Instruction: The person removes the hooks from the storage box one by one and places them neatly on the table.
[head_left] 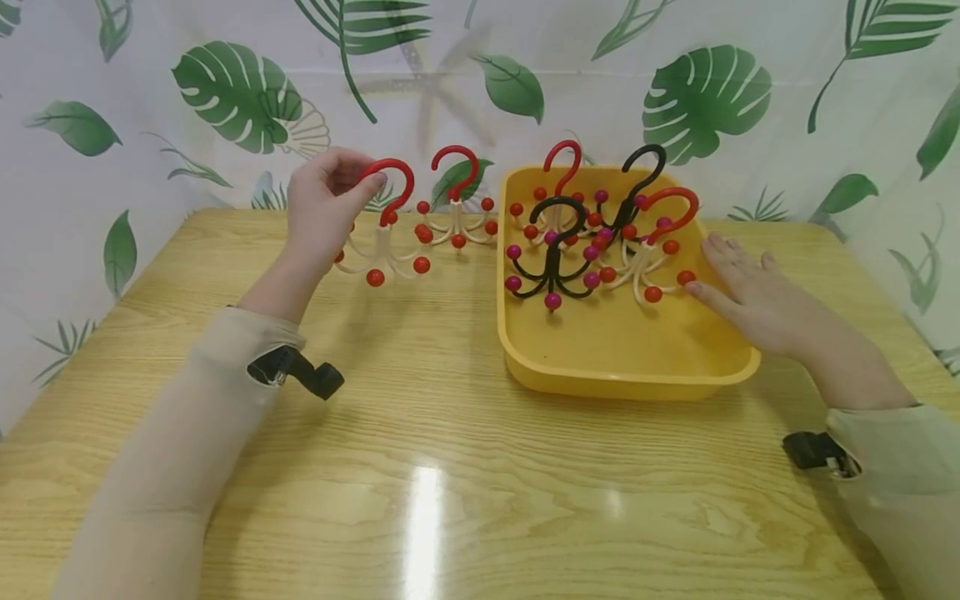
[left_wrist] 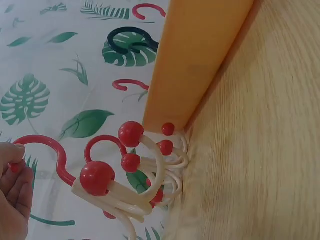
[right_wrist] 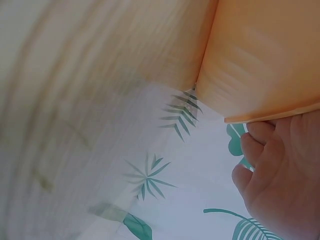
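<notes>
My left hand (head_left: 318,204) pinches the red hook of a multi-arm hook hanger (head_left: 383,244), a whitish one with red ball tips. In the left wrist view this hanger (left_wrist: 85,187) appears raised off the table. Just beyond it, a matching red-hooked hanger (head_left: 456,215) stands on the table, left of a yellow plastic tray (head_left: 622,346). My right hand (head_left: 765,300) rests with extended fingers on the tray's right rim; in the right wrist view its fingers (right_wrist: 257,150) lie at the tray edge.
Inside the tray stand two black hangers with magenta balls, the nearer one (head_left: 552,265) at left, and two red-hooked ones, one (head_left: 643,258) at right. A wood-grain table (head_left: 337,467) lies underneath. Behind it rises a leaf-patterned backdrop (head_left: 585,92).
</notes>
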